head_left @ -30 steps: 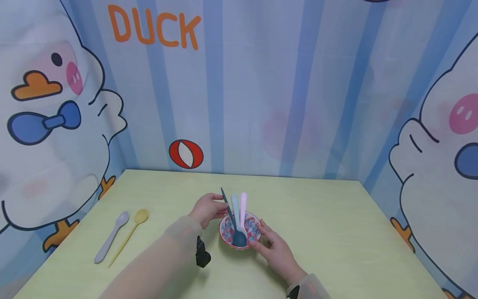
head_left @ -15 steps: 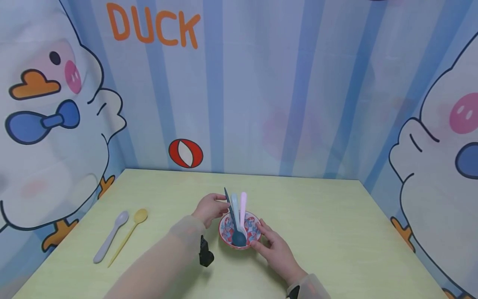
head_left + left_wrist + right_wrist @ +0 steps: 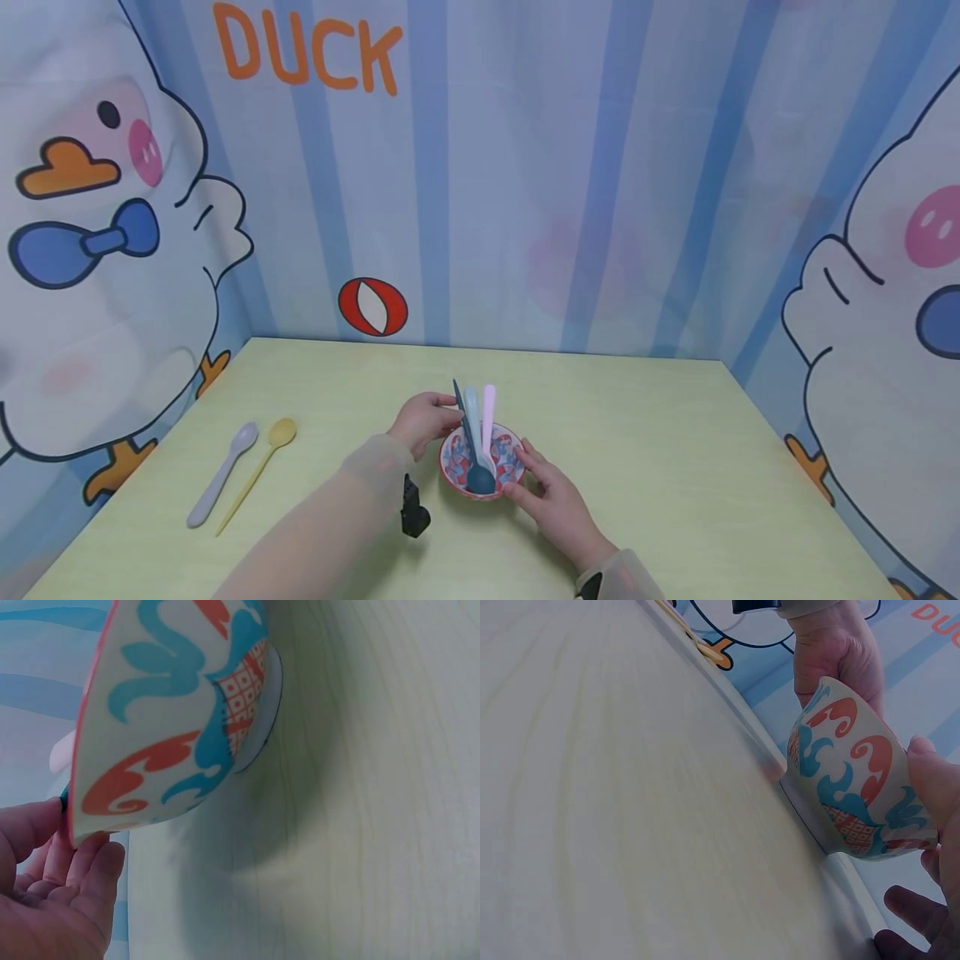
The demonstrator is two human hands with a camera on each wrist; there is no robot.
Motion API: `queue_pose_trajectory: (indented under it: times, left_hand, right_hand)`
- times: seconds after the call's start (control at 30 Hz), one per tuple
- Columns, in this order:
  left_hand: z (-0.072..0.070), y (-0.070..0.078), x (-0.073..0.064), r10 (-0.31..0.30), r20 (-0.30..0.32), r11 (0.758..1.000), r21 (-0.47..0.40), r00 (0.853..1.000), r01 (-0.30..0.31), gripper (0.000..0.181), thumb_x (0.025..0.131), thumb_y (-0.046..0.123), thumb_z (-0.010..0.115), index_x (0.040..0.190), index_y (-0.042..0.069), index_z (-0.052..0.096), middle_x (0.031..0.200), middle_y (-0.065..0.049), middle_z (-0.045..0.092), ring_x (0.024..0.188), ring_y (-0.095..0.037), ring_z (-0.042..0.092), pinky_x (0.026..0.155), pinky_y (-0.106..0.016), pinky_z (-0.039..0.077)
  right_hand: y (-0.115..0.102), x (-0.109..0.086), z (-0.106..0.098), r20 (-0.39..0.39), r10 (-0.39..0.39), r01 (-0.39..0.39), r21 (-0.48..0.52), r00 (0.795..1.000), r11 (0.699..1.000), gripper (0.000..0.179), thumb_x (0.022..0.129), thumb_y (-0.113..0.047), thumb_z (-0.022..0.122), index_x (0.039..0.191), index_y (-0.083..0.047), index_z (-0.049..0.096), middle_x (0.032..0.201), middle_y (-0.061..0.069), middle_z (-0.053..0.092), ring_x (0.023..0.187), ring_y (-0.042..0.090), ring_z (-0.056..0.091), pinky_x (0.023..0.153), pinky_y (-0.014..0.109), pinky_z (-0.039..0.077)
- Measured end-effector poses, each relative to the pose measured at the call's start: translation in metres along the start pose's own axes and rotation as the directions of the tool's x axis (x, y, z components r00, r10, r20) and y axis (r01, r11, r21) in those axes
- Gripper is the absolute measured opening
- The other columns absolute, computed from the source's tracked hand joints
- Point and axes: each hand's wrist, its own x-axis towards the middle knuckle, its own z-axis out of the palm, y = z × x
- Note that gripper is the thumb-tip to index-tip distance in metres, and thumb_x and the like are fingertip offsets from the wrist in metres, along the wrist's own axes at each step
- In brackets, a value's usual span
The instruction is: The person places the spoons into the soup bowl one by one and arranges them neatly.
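A patterned bowl [image 3: 457, 477] with a red rim stands on the table in the head view. Leaning in it are a dark blue spoon [image 3: 481, 478], a pale blue spoon [image 3: 472, 410] and a pink spoon [image 3: 489, 408], handles pointing up and away. My left hand [image 3: 423, 423] pinches the dark blue spoon's handle between thumb and fingers at the bowl's left rim. In the left wrist view, the bowl's side [image 3: 165, 712] hides most of that spoon. With thumb and fingers at its right side, my right hand [image 3: 553, 502] holds the bowl; the right wrist view shows the thumb against its outer wall [image 3: 855, 772].
To the left on the pale yellow table [image 3: 675, 467] lie a lavender spoon [image 3: 222, 475] and a yellow spoon [image 3: 258, 475], side by side. Behind the table hangs a striped blue curtain [image 3: 510, 167] with duck drawings.
My left hand has shifted slightly right, bringing the dark blue spoon's handle up close to the pale blue one. The right hand and the bowl have stayed in place.
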Motion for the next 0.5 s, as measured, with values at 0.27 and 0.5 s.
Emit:
queue_pose_trajectory:
  times: [0.27,0.5]
  left_hand:
    - [-0.0028,-0.0027,-0.0041,-0.004,0.023,1.0,-0.013,1.0,0.004,0.032,0.092,0.018,0.067,0.12,0.006,0.061,0.102,-0.009,0.068,0.088,-0.02,0.067,0.091,-0.041,0.05]
    - [-0.0061,-0.0075,-0.0042,0.019,0.046,0.999,-0.034,0.999,-0.018,0.034,0.094,0.017,0.063,0.125,0.003,0.058,0.106,-0.01,0.067,0.092,-0.02,0.066,0.089,-0.038,0.052]
  right_hand:
    - [0.0003,0.0,0.001,0.003,-0.002,0.002,-0.002,1.0,1.0,0.061,0.088,-0.035,0.07,0.141,-0.013,0.049,0.153,0.004,0.033,0.14,0.031,0.029,0.109,0.049,0.031]
    - [0.0016,0.0004,0.0005,-0.001,-0.008,0.008,-0.007,1.0,1.0,0.061,0.087,-0.036,0.07,0.141,-0.013,0.05,0.153,0.003,0.033,0.14,0.031,0.03,0.108,0.048,0.032]
